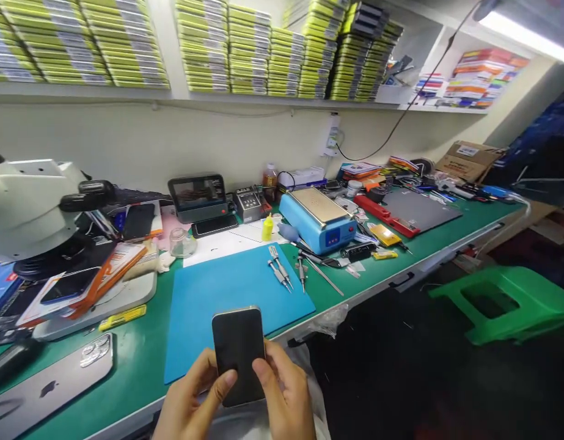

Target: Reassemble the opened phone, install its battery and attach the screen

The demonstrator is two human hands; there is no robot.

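A dark smartphone (238, 345) with a pale metal edge stands upright between my two hands, screen side toward me, just over the near edge of the blue work mat (227, 293). My left hand (190, 400) grips its lower left side, thumb pressed on the glass. From the right, my right hand (286, 397) wraps the phone's lower part with its thumb on the face. Beyond the phone, several small screwdrivers (279, 269) lie on the mat's far right corner.
A white microscope (34, 201) stands at the left over phones and an orange-trimmed box (84, 284). A silver phone (47, 382) lies face down near the front edge. A blue heating plate (318, 220) stands mid-bench. A green plastic stool (501, 302) stands on the floor at right.
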